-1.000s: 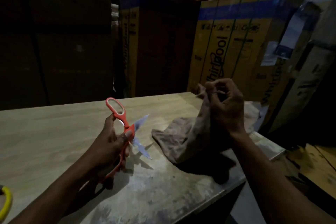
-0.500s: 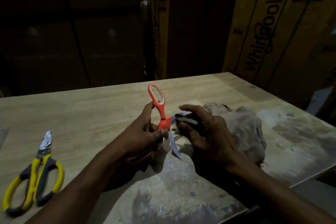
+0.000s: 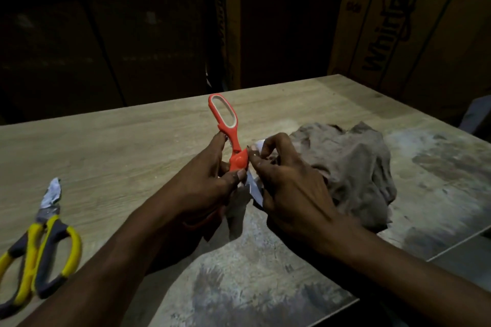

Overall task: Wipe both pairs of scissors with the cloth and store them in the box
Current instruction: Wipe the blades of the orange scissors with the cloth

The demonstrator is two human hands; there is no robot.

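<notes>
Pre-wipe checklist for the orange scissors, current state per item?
1. Left hand grips orange scissors: ok.
2. Blades open for wiping: ok.
3. Right hand on blade: ok.
4. Cloth between fingers and blade: cannot tell; most of it lies on the table.
5. Yellow scissors lying apart, at the left: ok.
6. Storage box in view: not ok.

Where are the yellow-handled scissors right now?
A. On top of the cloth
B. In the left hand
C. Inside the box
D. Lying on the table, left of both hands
D: the yellow-handled scissors lie untouched on the table, while the left hand holds the orange scissors and the right hand works at their blades.
</notes>
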